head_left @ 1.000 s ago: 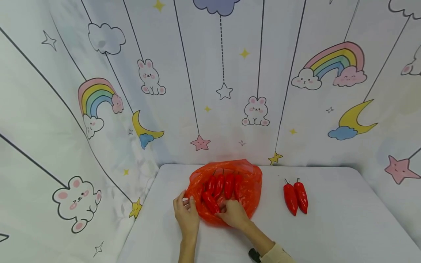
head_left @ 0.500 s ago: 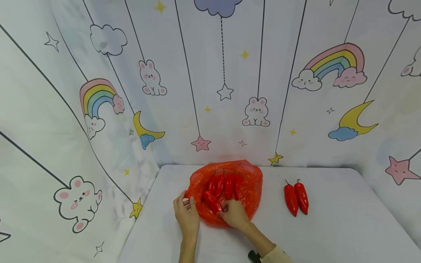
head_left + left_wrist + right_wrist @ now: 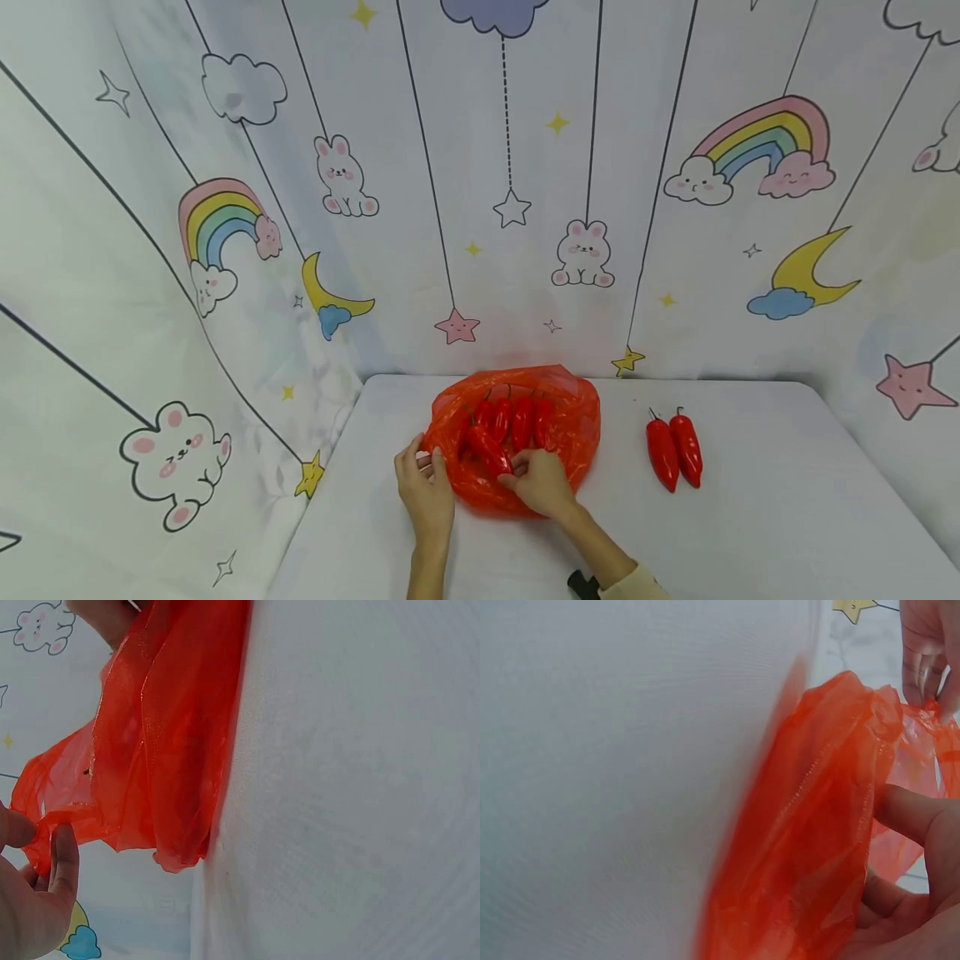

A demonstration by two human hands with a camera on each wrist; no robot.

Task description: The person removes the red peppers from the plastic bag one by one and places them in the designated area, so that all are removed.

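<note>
An open red plastic bag [image 3: 581, 454] lies on the white table with several shiny red chili peppers [image 3: 522, 423] inside. At its left side my left hand [image 3: 427, 492] pinches the rim; the left wrist view shows thumb and fingers of that hand [image 3: 45, 889] on a fold of the red plastic. My right hand [image 3: 542, 482] reaches over the near rim and pinches the lower end of one chili pepper [image 3: 487, 448], which slants in front of the others. In the right wrist view, the bag's wall hides what the right hand [image 3: 911, 870] holds.
Two more red chili peppers [image 3: 673, 450] lie side by side on the table [image 3: 780, 517] right of the bag. A dark object [image 3: 582, 585] shows by the right sleeve. A cloth backdrop [image 3: 517, 275] with printed rainbows and rabbits stands behind and left.
My right hand has shifted slightly away from me and to the right, and the slanted chili pepper has moved with it. The left hand has stayed at the bag's rim.
</note>
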